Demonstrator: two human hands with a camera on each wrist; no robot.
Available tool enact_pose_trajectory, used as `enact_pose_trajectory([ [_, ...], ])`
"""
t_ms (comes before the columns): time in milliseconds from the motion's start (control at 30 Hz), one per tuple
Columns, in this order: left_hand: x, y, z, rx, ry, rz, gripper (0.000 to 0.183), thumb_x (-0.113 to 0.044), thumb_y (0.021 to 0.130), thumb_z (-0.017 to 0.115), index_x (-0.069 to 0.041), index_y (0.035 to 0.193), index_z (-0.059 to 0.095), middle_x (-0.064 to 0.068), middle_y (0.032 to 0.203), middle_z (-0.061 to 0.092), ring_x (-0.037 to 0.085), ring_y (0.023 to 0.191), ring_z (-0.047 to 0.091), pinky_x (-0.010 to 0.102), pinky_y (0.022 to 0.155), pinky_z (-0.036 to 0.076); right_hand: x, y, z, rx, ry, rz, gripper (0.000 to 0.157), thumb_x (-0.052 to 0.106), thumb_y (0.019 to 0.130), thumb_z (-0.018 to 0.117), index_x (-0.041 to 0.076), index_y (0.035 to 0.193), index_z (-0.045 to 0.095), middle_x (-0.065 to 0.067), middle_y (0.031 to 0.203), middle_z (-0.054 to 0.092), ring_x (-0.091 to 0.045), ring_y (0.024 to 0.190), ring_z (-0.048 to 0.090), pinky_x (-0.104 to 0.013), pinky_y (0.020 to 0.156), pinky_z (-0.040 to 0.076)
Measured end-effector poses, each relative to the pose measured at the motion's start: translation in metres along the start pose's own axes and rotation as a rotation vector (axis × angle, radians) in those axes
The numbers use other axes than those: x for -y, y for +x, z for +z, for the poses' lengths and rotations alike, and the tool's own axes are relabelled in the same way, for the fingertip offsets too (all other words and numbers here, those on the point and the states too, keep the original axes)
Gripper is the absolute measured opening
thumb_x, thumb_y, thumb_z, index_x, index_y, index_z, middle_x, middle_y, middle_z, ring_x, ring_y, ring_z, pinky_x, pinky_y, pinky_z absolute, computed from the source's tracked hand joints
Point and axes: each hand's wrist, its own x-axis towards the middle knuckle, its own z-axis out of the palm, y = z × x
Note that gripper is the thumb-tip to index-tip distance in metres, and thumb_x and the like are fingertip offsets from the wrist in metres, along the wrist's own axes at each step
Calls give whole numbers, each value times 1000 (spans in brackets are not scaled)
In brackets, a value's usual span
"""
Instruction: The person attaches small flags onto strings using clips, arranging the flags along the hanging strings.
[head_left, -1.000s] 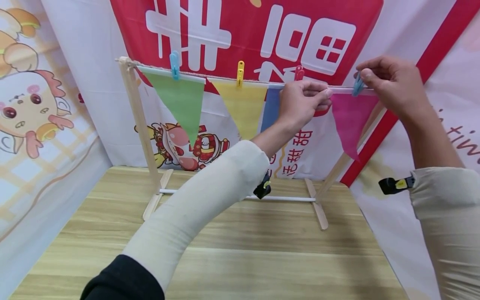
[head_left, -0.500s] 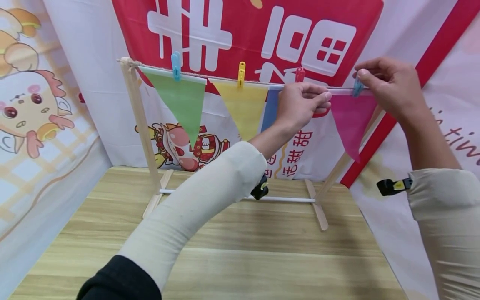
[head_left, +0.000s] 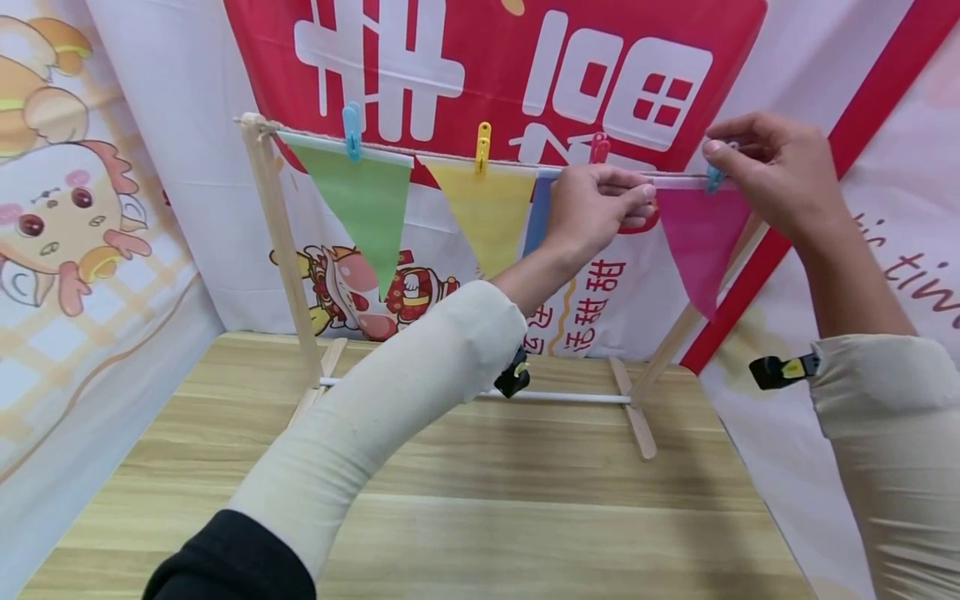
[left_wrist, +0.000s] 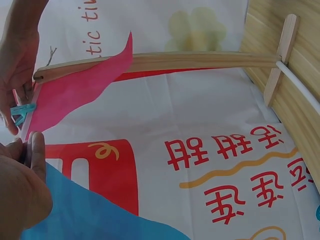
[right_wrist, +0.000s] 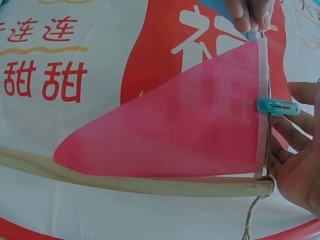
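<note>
A pink pennant [head_left: 701, 242] hangs from a string between two wooden posts. Its white top band carries a light blue clothespin [right_wrist: 275, 106], which sits across the band and the string. My right hand [head_left: 783, 171] is around the clothespin's handle end; in the right wrist view its thumb and fingers stand spread apart, off the peg. Just left of the pink pennant, my left hand [head_left: 592, 208] pinches the bunting's top edge between thumb and fingers. Behind that hand is a blue pennant [left_wrist: 100, 210], partly hidden in the head view, below a red clothespin [head_left: 599, 148].
A green pennant [head_left: 367, 200] under a blue clothespin [head_left: 352, 132] and a yellow pennant [head_left: 483, 217] under a yellow clothespin [head_left: 482, 148] hang further left. Wooden posts [head_left: 281, 242] with a white crossbar [head_left: 577, 397] stand on the wood-grain table [head_left: 525, 517]. Printed cloth hangs behind.
Both hands have shifted slightly left, and the pink pennant's top has moved a little with them. The right thumb and fingers, earlier on the blue clothespin, now look looser around it.
</note>
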Motion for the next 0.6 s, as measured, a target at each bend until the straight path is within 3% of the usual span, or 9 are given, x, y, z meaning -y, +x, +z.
enact_pose_trajectory([
  [167, 0, -1, -3, 19, -15, -12, 28, -15, 104, 81, -4, 130, 82, 9, 117, 87, 11, 95, 86, 21, 85, 70, 3, 0, 1, -23, 4, 26, 56, 53, 108, 71, 31, 159, 65, -3, 161, 66, 6, 109, 61, -15, 103, 61],
  [267, 0, -2, -5, 35, -17, -16, 28, -16, 104, 81, -4, 130, 82, 9, 118, 86, 12, 95, 86, 21, 85, 70, 7, -1, 4, -64, 18, 21, 54, 51, 108, 72, 31, 158, 66, 1, 162, 67, 4, 116, 63, -25, 115, 60],
  [467, 3, -3, -11, 66, -18, 12, 28, -17, 104, 82, -4, 129, 81, 10, 120, 86, 13, 95, 86, 22, 84, 70, 18, -6, 12, -133, -39, -64, 53, 47, 108, 72, 27, 157, 68, 2, 165, 63, -16, 144, 60, -33, 125, 56],
  [600, 7, -3, -16, 93, -1, 44, 28, -17, 104, 84, -4, 128, 80, 12, 118, 86, 17, 92, 86, 26, 81, 71, 26, -10, 17, -144, -104, -100, 55, 46, 110, 69, 23, 159, 66, -1, 169, 60, -23, 154, 53, -47, 130, 52],
])
